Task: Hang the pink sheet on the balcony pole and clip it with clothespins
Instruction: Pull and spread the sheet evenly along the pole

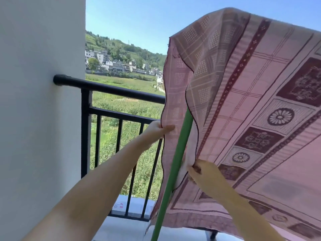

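Note:
The pink sheet point(251, 105), patterned with dark red squares and flowers, drapes from high at the upper right over something hidden beneath it. A green pole point(175, 164) slants up from the bottom centre and disappears under the sheet's left fold. My left hand point(156, 132) pinches the sheet's far left edge near the railing. My right hand point(199, 172) grips the nearer edge of the sheet just right of the green pole. No clothespins are visible.
A black balcony railing point(111, 89) runs from the white wall point(40, 101) on the left to behind the sheet. Beyond it lie green fields, houses and a hillside. A white ledge point(132, 207) sits below the railing bars.

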A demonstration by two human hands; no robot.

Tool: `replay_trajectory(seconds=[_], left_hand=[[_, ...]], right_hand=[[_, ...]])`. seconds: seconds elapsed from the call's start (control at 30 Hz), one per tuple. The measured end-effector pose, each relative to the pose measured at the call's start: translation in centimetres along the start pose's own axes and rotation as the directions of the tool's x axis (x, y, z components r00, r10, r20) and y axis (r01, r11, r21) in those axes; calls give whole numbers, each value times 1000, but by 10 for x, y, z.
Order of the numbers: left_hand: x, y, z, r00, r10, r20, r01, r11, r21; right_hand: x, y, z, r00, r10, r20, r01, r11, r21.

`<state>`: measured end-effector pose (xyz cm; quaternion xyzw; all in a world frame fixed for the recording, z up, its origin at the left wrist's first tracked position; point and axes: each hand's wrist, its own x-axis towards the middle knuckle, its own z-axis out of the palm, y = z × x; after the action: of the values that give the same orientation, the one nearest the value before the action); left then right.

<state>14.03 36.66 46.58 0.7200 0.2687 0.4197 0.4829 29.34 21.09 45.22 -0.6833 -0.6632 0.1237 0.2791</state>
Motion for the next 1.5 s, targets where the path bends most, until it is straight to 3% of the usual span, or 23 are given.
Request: replay_trajectory(seconds=[0.13,0.27,0.4,0.5,0.6,0.73,0.87,0.97,1.07,1.23,1.3,1.4,1.5], left_hand=[[-10,-15,-29,954,136,-268,-113,989,99],[-18,-14,-48,935,199,-292,-125,960,252],[-31,-28,-37,948,149,-283,-73,962,262],[-46,-39,-25,950,85,-300,-20,977,213],[-55,-49,-21,948,29,-316,23,987,162],[-67,-84,-30,938,-42,-345,85,990,110],[-94,-115,-35,924,-175,-340,185,983,-4],[-95,-115,-41,886,-258,-385,179,957,-228],[-88,-97,-36,872,-239,-428,93,938,-335],[-97,-90,-25,832,-81,-549,111,994,21],[-111,-97,-22,848,-11,-531,120,978,173],[-126,-108,-25,852,144,-503,61,927,370],[-127,-121,-36,839,230,-493,71,852,518]], right_hand=[[-15,-16,-36,981,-152,-118,148,988,-43],[-23,-58,-79,906,-297,-303,324,945,44],[-22,-84,-65,895,-438,-80,445,888,118],[-7,-89,-31,890,-455,5,446,875,191],[7,-92,-10,887,-456,-70,458,852,252],[11,-107,-40,865,-396,-308,483,822,302],[25,-118,-91,734,-400,-549,585,783,211],[34,-115,-86,712,-501,-493,604,794,65],[43,-103,-50,788,-517,-336,550,835,5],[70,-90,-9,920,-337,-202,378,900,219],[75,-96,-5,927,-334,-171,360,919,160],[74,-111,-4,889,-417,-190,435,899,61],[67,-130,-9,764,-521,-380,571,821,21]])
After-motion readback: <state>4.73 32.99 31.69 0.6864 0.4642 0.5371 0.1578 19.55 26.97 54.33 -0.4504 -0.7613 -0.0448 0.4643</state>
